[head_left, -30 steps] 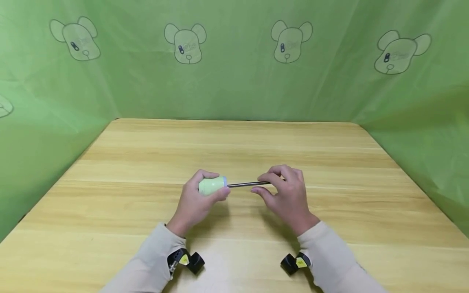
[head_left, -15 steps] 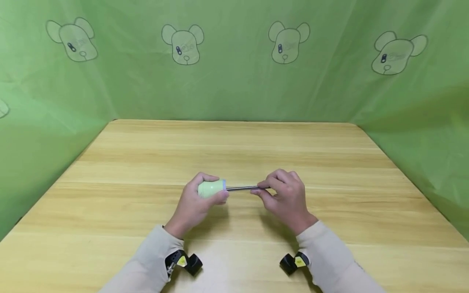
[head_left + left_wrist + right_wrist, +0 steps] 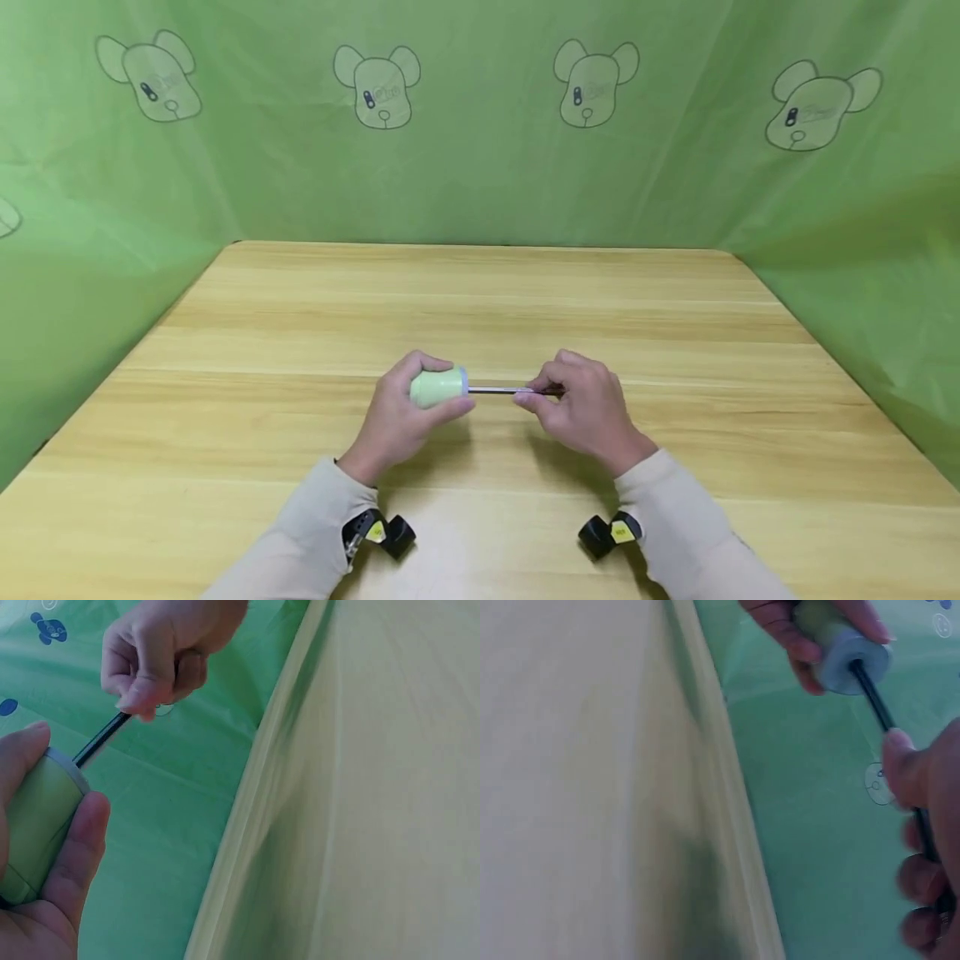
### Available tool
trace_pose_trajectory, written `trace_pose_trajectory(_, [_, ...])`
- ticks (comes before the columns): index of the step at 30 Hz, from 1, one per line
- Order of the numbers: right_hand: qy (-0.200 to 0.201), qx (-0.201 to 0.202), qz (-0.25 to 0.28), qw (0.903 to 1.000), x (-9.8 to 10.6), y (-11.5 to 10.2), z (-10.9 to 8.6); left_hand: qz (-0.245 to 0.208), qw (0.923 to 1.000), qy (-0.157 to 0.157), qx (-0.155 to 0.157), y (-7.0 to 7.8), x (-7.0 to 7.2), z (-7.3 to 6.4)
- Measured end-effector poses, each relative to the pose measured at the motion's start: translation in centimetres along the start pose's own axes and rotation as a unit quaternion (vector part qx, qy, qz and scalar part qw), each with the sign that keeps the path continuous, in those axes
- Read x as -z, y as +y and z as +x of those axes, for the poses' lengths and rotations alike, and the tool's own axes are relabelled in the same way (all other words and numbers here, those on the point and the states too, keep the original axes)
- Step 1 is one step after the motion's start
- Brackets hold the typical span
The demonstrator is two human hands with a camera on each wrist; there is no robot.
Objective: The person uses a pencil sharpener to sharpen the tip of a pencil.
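Observation:
A pale green pencil sharpener (image 3: 437, 388), barrel-shaped with a blue-grey end, is gripped by my left hand (image 3: 393, 421), thumb on the near side and fingers on the far side. From the hole in its end face (image 3: 838, 671) a dark pencil (image 3: 491, 390) sticks out toward the right. My right hand (image 3: 588, 408) pinches that pencil between thumb and fingers, a short way out from the sharpener. In the right wrist view the pencil's rear end runs under the curled fingers. The tip inside the sharpener is hidden.
Both hands are held over a light wood table (image 3: 480, 308). Green curtains (image 3: 480, 183) printed with bear faces stand behind it and along both sides. Black wrist cameras (image 3: 397, 537) hang from the beige sleeves (image 3: 300, 533).
A second ago the right fingers were spread more loosely around the pencil; they have since closed into a pinch on it. The pencil's slant has levelled, while the left hand keeps its grip.

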State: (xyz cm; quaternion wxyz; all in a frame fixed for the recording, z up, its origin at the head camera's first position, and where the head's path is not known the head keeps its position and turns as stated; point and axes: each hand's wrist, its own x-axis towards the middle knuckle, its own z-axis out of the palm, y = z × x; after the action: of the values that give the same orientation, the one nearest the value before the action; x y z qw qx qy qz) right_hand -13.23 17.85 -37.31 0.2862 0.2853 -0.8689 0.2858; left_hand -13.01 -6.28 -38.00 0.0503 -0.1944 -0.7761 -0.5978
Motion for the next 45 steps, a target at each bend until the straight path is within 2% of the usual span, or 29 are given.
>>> trace_pose_trajectory(3, [-0.062, -0.060, 0.018, 0.9961, 0.4, -0.4, 0.0, 0.020, 0.9996, 0.002, -0.021, -0.2, -0.2, 0.0])
trace_pose_trajectory(5, [-0.058, -0.061, 0.002, 0.9965, 0.4, -0.4, 0.1, 0.021, 0.9995, 0.011, -0.020, -0.2, -0.4, 0.0])
trace_pose_trajectory(9, [0.035, -0.011, -0.059, 0.9976, 0.0, -0.2, 0.0, -0.004, 0.9993, 0.034, 0.016, 0.1, -0.6, 0.3])
trace_pose_trajectory(13, [0.103, 0.043, -0.060, 0.9920, -0.5, -0.2, 0.1, -0.039, 0.9963, 0.046, 0.062, 0.2, -0.5, 0.4])
trace_pose_trajectory(15, [0.126, 0.070, -0.068, 0.9873, -0.7, -0.3, 0.1, -0.075, 0.9934, 0.043, 0.076, 0.2, -0.5, 0.5])
trace_pose_trajectory(20, [0.175, 0.118, -0.097, 0.9727, -1.1, -0.5, 0.1, -0.155, 0.9828, 0.011, 0.101, 0.3, -0.7, 0.3])
trace_pose_trajectory(24, [0.213, 0.139, -0.100, 0.9619, -1.3, -0.4, 0.3, -0.141, 0.9854, 0.005, 0.095, 0.3, -0.6, 0.3])
trace_pose_trajectory(28, [0.217, 0.142, -0.090, 0.9614, -1.3, -0.3, 0.6, -0.130, 0.9876, 0.002, 0.087, 0.3, -0.5, 0.4])
trace_pose_trajectory(34, [0.172, 0.122, -0.091, 0.9733, -1.2, -0.4, 0.6, -0.135, 0.9866, 0.003, 0.092, 0.3, -0.5, 0.3])
trace_pose_trajectory(37, [0.136, 0.099, -0.080, 0.9824, -1.0, -0.5, 0.5, -0.098, 0.9917, 0.011, 0.083, 0.3, -0.5, 0.2])
trace_pose_trajectory(39, [0.087, 0.059, -0.054, 0.9930, -0.7, -0.6, 0.5, -0.057, 0.9965, 0.015, 0.059, 0.2, -0.5, 0.1])
trace_pose_trajectory(40, [0.044, 0.023, -0.027, 0.9984, -0.4, -0.7, 0.6, -0.033, 0.9986, 0.014, 0.038, 0.1, -0.5, 0.1])
trace_pose_trajectory(41, [-0.009, -0.021, 0.004, 0.9997, -0.1, -0.7, 0.6, -0.008, 0.9998, 0.009, 0.013, 0.1, -0.6, 0.1])
trace_pose_trajectory(42, [-0.062, -0.071, 0.034, 0.9950, 0.2, -0.7, 0.7, 0.016, 0.9998, 0.005, -0.014, 0.0, -0.6, 0.1])
trace_pose_trajectory(44, [-0.147, -0.162, 0.077, 0.9729, 0.7, -0.7, 0.8, 0.052, 0.9965, -0.006, -0.065, -0.1, -0.7, 0.0])
trace_pose_trajectory(45, [-0.176, -0.193, 0.086, 0.9614, 0.9, -0.7, 0.9, 0.066, 0.9943, -0.008, -0.083, -0.2, -0.8, 0.0])
